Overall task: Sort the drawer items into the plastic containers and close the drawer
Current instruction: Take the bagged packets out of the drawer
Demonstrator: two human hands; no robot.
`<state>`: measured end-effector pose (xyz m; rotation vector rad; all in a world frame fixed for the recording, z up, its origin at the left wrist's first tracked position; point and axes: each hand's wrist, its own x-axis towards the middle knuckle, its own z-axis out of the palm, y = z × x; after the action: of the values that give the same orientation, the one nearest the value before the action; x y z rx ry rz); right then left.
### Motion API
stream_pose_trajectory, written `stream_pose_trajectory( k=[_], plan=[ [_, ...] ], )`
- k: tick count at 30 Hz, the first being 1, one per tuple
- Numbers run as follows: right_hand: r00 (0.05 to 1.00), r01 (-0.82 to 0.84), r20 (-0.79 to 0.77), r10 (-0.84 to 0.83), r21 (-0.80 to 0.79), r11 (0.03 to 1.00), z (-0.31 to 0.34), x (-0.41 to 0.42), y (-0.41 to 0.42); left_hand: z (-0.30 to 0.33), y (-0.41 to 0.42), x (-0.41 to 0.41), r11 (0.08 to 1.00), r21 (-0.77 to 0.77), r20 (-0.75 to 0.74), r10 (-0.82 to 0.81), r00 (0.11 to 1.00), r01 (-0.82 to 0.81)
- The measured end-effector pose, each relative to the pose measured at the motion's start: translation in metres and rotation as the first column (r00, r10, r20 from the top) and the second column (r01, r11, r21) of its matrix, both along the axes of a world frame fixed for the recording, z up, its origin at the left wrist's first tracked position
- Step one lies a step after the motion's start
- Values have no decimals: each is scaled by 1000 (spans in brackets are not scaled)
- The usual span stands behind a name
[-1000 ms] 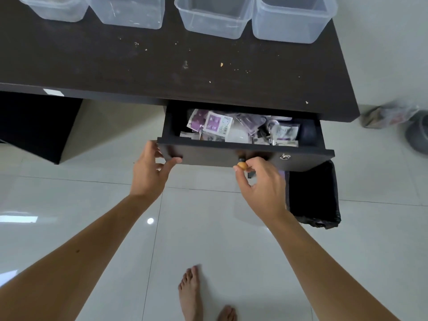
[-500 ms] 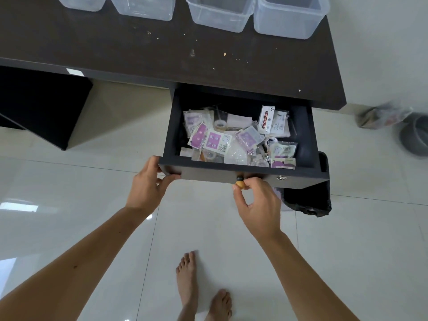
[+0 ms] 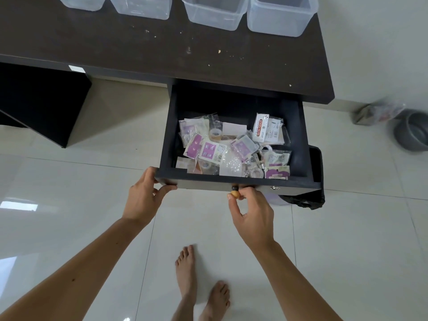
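Observation:
A dark drawer point(image 3: 298, 144) stands pulled far out from under the dark desk point(image 3: 162, 49). Inside lie several small packets point(image 3: 212, 151), many purple and white, a sticky note pack point(image 3: 262, 127) and rolls of clear tape point(image 3: 215, 133). My left hand point(image 3: 144, 196) grips the drawer's front left corner, thumb under the edge. My right hand point(image 3: 251, 214) pinches the small round orange knob point(image 3: 234, 194) on the drawer front. Several clear plastic containers point(image 3: 215, 12) stand in a row at the desk's far edge; what they hold cannot be told.
A black bag-lined bin point(image 3: 310, 200) sits on the floor under the drawer's right end. A grey bowl point(image 3: 412, 133) and a crumpled bag point(image 3: 375, 112) lie on the white tiles at right. My bare feet point(image 3: 199, 283) stand below the drawer.
The drawer has slid out much further toward me, exposing all its contents. Both hands kept their hold and moved back with it.

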<state>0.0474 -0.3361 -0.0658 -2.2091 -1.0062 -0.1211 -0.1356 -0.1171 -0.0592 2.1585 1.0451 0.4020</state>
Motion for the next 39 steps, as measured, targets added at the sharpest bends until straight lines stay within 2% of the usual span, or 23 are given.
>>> stream_pose_trajectory(
  k=[5,19,26,29,31,34,37,39],
  plan=[
    [1000,-14,-8,14,-29,999,0,0,-5,-1,-1,-3,1000,-1,5,-11,1000,11],
    [999,11,-52,-13,-39,999,5,-6,-4,-2,-11,-15,991,-136,89,22,996,-10],
    [999,-1,-48,-2,-62,998,9,-7,-5,17,5,-15,1000,-16,224,0,975,3],
    [1000,-18,17,20,-104,994,17,-6,-10,40,24,-1,998,53,278,-53,959,40],
    [995,-48,85,55,-80,996,29,-4,-16,54,37,9,992,84,263,-114,958,95],
    [985,-111,137,105,41,993,60,7,-11,70,46,25,977,105,146,-200,969,186],
    [979,-181,113,170,90,979,87,33,12,82,44,49,974,105,69,-206,976,199],
    [975,-218,43,217,37,975,97,56,31,85,46,66,963,139,64,-241,968,230]
  ],
)
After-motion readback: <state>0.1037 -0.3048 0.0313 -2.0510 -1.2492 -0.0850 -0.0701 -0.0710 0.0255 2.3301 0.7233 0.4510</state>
